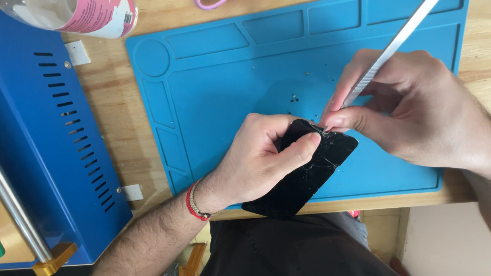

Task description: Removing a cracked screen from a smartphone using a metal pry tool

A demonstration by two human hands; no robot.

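The left hand (pixel 255 162) is clamping a cracked black phone panel (pixel 303 174) over the near edge of the blue silicone mat (pixel 214 95), thumb pressing on the glass. The right hand (pixel 414 109) is pinching metal tweezers (pixel 393 47), tips meeting the panel's upper corner (contact point partly hidden by fingers). Small screws (pixel 294 99) are lying loose mid-mat. Judgement: keeping the tool shallow and the panel steady should be limiting further cracking.

Left hand (pixel 255 159): fingers curled, thumb pressed forward, grip closed, wrist bent up from lower left. Right hand (pixel 415 106): thumb and forefinger pinched tight, forearm entering from right.
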